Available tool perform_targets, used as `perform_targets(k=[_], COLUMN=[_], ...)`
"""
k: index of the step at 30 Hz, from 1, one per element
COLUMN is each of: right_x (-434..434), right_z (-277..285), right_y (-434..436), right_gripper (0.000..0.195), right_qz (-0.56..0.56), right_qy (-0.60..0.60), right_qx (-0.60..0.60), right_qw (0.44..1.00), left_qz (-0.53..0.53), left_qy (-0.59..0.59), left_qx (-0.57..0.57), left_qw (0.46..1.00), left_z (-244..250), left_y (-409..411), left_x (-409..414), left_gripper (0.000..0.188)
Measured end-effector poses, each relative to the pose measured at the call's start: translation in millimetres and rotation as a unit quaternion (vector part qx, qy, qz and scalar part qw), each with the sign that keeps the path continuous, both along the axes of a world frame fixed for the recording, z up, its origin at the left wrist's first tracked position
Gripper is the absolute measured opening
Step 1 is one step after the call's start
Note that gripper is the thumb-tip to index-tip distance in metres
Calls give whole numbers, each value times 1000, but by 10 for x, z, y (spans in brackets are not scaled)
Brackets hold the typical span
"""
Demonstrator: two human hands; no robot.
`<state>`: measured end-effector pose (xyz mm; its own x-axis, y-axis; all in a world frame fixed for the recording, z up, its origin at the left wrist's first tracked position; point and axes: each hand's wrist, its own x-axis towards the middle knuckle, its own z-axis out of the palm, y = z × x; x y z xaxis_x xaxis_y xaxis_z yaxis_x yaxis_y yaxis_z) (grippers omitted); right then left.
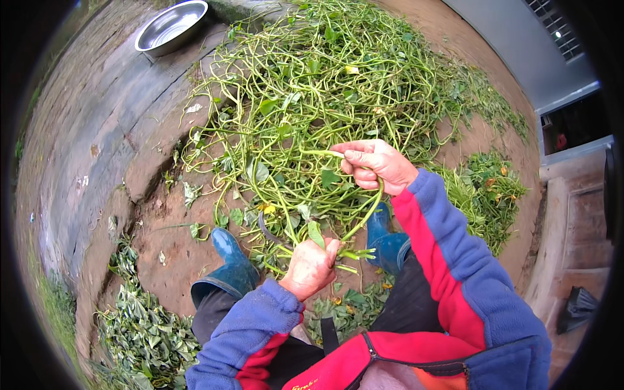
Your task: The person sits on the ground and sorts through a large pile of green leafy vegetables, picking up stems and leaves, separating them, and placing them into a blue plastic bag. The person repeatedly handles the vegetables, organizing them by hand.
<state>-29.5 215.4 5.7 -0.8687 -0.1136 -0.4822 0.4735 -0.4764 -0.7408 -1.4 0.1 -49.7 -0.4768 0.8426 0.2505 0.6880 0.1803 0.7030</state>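
My left hand point(312, 265) is closed around a bundle of green vine stems, whose cut ends stick out to its right. A green leaf point(316, 234) lies against its knuckles. A curved sickle blade point(267, 229) shows just beyond this hand, its handle hidden. My right hand point(378, 165), higher and to the right, pinches a green stem between thumb and fingers; the stem curves down towards the left hand. Beyond both hands spreads a large tangled heap of green vines point(312, 97) with a few leaves and yellow flowers.
A metal basin point(171, 28) stands on stone paving at the upper left. A pile of plucked leaves point(146, 331) lies lower left, more leaves between my legs. Another heap of greens point(487, 190) lies right, near a grey wall point(526, 44). My blue rubber boots point(231, 263) flank the near stems.
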Motion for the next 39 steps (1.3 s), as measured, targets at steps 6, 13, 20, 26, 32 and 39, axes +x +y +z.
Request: perform_targets(k=[6, 13, 20, 26, 32, 39], right_x=[78, 191, 238, 202, 53, -129], right_z=[112, 70, 28, -192, -204, -38], right_y=[67, -6, -175, -76, -460, -687], right_gripper=[25, 27, 27, 26, 24, 29], right_qz=[37, 136, 304, 271, 78, -66], right_qy=[67, 109, 84, 109, 183, 180], right_qx=[99, 74, 91, 345, 339, 229], right_qw=[992, 982, 944, 892, 919, 954], left_qz=[325, 445, 387, 421, 332, 260], left_qy=[-291, -600, -654, -489, -442, -427], left_qx=[222, 226, 266, 325, 360, 309], left_qw=[872, 625, 593, 691, 752, 809], left_z=[-99, -166, -202, -62, -101, 17], left_y=[-148, -435, -319, -184, 80, 419], left_x=[-584, -1134, -1139, -1058, -742, -330], left_gripper=[9, 25, 9, 13, 16, 23])
